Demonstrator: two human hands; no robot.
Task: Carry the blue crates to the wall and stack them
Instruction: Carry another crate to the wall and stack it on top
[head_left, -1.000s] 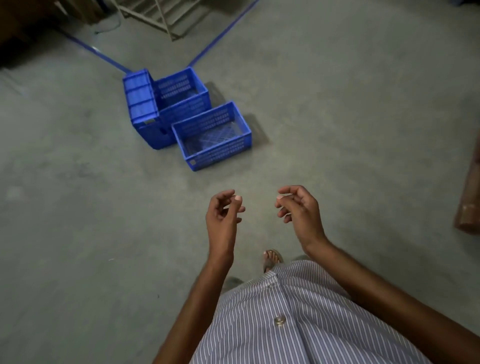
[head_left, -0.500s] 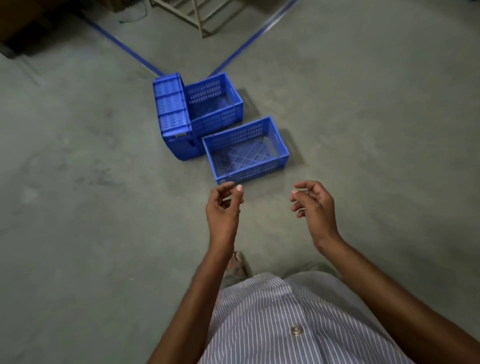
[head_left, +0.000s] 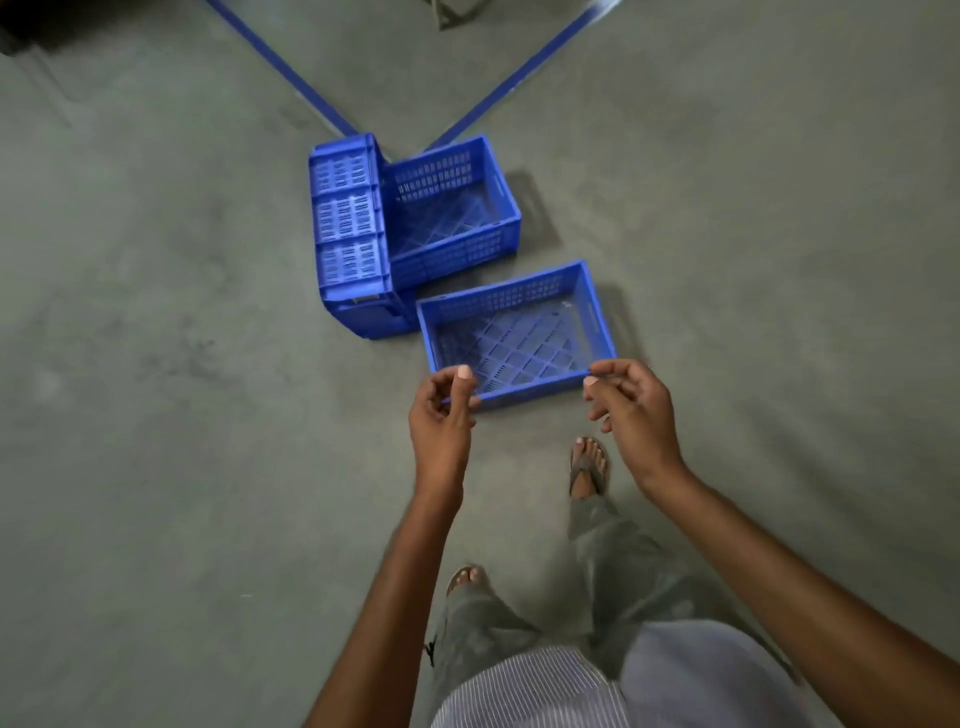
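Three blue plastic crates stand together on the grey concrete floor. The nearest is a shallow crate (head_left: 519, 332), open side up. Behind it sits a deeper crate (head_left: 457, 228), and a third crate (head_left: 348, 234) stands on its side at the left. My left hand (head_left: 441, 415) hovers in front of the shallow crate's near left corner. My right hand (head_left: 631, 410) hovers in front of its near right corner. Both hands are empty with loosely curled fingers held apart, and I cannot tell whether they touch the rim.
Two blue floor lines (head_left: 291, 78) meet in a V just behind the crates. A metal frame leg (head_left: 447, 15) shows at the top edge. My sandalled feet (head_left: 587, 467) step on the bare concrete below the hands.
I have walked closer, so the crates look larger and nearer. Both hands have moved forward and apart, up to the shallow crate's near corners.
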